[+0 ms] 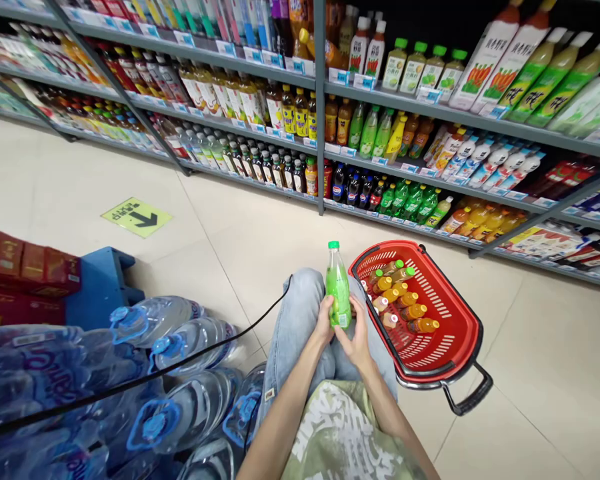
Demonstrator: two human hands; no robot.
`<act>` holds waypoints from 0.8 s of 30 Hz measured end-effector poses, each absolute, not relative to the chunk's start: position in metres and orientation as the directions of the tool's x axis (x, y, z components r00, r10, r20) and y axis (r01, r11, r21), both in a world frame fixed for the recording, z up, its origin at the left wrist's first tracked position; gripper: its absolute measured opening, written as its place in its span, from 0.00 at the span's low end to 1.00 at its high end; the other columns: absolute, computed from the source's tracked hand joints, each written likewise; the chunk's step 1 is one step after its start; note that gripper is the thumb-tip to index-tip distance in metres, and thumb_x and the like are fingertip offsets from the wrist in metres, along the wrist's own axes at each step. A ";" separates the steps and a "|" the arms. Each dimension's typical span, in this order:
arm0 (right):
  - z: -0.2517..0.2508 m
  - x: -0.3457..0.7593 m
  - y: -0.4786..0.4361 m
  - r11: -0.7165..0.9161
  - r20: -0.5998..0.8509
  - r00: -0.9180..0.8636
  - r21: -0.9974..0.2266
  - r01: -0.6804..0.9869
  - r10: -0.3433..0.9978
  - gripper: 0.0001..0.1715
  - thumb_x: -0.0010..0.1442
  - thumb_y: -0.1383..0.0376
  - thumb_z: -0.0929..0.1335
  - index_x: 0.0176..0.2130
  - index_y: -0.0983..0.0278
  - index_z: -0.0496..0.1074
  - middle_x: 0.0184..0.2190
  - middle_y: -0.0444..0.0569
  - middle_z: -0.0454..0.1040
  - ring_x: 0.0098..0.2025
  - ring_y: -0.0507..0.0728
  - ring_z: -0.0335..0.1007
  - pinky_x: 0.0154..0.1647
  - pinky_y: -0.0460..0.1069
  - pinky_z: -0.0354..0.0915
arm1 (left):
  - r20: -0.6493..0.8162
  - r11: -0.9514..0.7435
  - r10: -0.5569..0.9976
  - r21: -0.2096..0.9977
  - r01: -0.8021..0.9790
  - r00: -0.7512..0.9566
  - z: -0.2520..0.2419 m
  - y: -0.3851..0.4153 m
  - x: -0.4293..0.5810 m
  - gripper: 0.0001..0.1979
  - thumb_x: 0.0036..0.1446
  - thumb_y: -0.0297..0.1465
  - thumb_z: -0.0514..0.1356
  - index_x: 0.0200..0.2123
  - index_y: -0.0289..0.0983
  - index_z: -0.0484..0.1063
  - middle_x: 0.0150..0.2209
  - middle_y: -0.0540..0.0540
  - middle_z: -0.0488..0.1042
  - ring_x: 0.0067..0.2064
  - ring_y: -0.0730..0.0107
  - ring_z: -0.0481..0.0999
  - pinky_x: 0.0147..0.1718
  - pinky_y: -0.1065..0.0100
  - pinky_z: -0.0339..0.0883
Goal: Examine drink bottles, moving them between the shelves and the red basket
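A green drink bottle (337,285) with a green cap stands upright over my knees, held at its lower part by both hands. My left hand (325,320) wraps its left side and my right hand (356,337) grips its right side, fingers closed around it. Just to the right on the floor sits a red shopping basket (455,313) holding several bottles of orange and brown drinks (405,307).
Grey shelves (320,87) full of bottled drinks run across the back. Large blue water jugs (170,373) lie at my left beside a blue pallet (97,283) and red cartons (25,263). A black cable (205,350) crosses them. A yellow arrow sticker (137,217) marks the floor.
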State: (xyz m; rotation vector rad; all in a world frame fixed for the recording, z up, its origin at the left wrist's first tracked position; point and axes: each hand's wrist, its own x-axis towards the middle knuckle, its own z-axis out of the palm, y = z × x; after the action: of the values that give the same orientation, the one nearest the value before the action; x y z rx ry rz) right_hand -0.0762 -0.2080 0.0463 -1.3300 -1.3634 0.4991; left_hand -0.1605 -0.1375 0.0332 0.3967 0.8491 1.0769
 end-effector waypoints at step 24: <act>0.005 -0.087 -0.197 0.016 0.005 0.605 -1.000 -0.012 0.796 0.49 0.62 0.39 0.68 0.70 0.65 0.64 0.64 0.62 0.72 0.71 0.69 0.62 0.74 0.66 0.55 | -0.146 0.267 0.917 0.916 -0.300 0.371 0.031 -0.128 -0.172 0.29 0.50 0.55 0.71 0.40 0.35 0.87 0.46 0.34 0.85 0.58 0.42 0.80 0.64 0.46 0.67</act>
State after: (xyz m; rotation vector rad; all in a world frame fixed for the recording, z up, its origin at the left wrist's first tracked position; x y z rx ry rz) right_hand -0.0870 -0.1973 0.0052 -1.4290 -0.7132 0.7195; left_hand -0.1720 -0.1283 0.0315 0.9479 0.8015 0.9521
